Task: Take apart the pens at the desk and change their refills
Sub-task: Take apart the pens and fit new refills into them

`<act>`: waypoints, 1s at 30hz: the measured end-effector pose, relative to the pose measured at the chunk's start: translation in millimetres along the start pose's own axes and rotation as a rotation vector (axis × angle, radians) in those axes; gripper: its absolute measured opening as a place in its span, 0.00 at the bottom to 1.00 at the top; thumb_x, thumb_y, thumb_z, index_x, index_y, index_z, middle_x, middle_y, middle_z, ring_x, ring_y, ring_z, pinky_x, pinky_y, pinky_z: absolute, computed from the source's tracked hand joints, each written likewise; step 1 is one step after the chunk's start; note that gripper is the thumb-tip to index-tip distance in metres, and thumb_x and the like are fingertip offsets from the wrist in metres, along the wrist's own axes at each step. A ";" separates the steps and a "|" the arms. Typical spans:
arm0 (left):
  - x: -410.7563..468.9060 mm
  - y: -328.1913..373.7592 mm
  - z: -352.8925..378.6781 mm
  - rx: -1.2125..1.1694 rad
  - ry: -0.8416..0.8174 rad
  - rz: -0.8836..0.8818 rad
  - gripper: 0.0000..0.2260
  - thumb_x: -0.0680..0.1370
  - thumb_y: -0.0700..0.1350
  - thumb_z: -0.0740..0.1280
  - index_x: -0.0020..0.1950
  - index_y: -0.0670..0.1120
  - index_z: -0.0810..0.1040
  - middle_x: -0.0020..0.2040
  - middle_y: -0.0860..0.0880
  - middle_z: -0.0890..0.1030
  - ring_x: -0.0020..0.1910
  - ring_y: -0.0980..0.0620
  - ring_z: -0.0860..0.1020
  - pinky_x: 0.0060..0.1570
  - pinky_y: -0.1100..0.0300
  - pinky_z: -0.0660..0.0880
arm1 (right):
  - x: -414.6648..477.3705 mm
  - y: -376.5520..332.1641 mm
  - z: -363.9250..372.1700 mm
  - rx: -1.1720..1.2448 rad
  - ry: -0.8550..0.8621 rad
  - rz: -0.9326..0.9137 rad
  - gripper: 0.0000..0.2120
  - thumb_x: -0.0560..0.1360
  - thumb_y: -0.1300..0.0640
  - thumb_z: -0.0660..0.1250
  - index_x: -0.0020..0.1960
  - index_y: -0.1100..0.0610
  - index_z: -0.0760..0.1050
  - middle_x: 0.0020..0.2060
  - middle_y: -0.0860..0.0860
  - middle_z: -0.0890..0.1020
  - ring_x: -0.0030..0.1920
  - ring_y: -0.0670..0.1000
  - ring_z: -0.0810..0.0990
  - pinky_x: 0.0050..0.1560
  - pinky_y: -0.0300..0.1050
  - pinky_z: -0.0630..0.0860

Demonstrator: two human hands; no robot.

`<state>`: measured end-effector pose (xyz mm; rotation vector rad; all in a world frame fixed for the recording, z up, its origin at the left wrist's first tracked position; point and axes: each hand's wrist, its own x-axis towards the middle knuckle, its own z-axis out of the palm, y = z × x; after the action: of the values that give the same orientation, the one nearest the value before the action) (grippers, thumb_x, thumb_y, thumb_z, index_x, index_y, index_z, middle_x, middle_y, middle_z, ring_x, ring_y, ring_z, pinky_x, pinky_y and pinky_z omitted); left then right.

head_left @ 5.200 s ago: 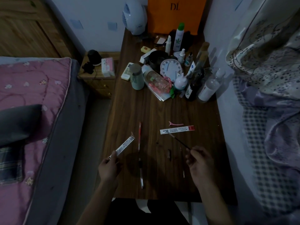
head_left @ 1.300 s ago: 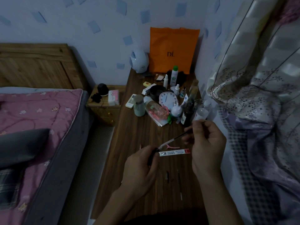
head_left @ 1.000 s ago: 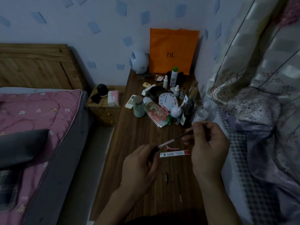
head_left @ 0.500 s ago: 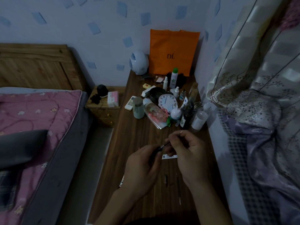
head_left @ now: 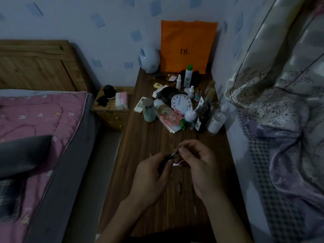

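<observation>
place: home bedroom | evidence: pink quilted bed [head_left: 38,116] with wooden headboard [head_left: 35,67] | small wooden nightstand [head_left: 112,111] | dark wooden desk [head_left: 149,141] crowded with toiletry bottles [head_left: 188,76], round white clock [head_left: 181,104] | blue-patterned wallpaper [head_left: 98,21]

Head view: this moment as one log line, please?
left hand grips pen barrel | right hand pinches refill at barrel's end | over desk

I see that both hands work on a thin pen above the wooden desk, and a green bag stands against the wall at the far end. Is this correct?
Not quite: the head view shows the bag is orange, not green. The left hand and right hand do work on the thin pen above the wooden desk.
</observation>
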<state>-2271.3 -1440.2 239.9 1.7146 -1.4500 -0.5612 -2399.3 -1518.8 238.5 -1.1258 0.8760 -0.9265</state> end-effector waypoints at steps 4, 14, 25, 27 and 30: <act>-1.0 -6.2 5.1 -0.039 -0.025 -0.023 0.08 0.80 0.44 0.64 0.56 0.49 0.81 0.44 0.54 0.83 0.38 0.55 0.81 0.37 0.50 0.78 | -0.2 12.9 -1.7 0.007 -0.044 0.074 0.06 0.71 0.58 0.69 0.42 0.50 0.84 0.38 0.50 0.86 0.39 0.47 0.84 0.37 0.38 0.79; -4.5 -27.1 17.8 -0.083 -0.075 -0.155 0.08 0.81 0.42 0.64 0.53 0.45 0.82 0.42 0.50 0.84 0.36 0.55 0.80 0.37 0.48 0.77 | -0.2 44.3 -6.3 0.001 -0.055 0.219 0.05 0.74 0.59 0.70 0.45 0.52 0.85 0.42 0.51 0.86 0.46 0.51 0.84 0.44 0.43 0.81; -20.5 -70.4 50.7 -0.176 -0.111 -0.147 0.09 0.81 0.45 0.63 0.57 0.50 0.82 0.43 0.60 0.83 0.40 0.63 0.81 0.36 0.71 0.73 | -10.5 86.4 -58.2 -0.124 0.255 0.394 0.07 0.76 0.57 0.70 0.51 0.47 0.84 0.53 0.52 0.83 0.52 0.55 0.83 0.54 0.53 0.82; -27.4 -82.1 61.8 -0.149 -0.123 -0.155 0.08 0.81 0.46 0.63 0.53 0.51 0.82 0.41 0.59 0.83 0.39 0.62 0.81 0.35 0.71 0.71 | -15.0 100.8 -74.4 -0.134 0.326 0.431 0.06 0.77 0.58 0.69 0.50 0.49 0.83 0.50 0.53 0.84 0.50 0.56 0.83 0.51 0.52 0.82; -38.0 -101.8 78.9 -0.119 -0.143 -0.185 0.07 0.81 0.46 0.63 0.51 0.52 0.82 0.39 0.60 0.82 0.39 0.64 0.80 0.36 0.74 0.68 | -25.4 125.3 -95.6 -0.245 0.380 0.481 0.05 0.77 0.56 0.69 0.49 0.48 0.83 0.48 0.50 0.85 0.48 0.52 0.84 0.45 0.45 0.79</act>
<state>-2279.7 -1424.8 106.7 1.7532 -1.3340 -0.8681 -2476.9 -1506.4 99.5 -0.8900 1.5280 -0.6474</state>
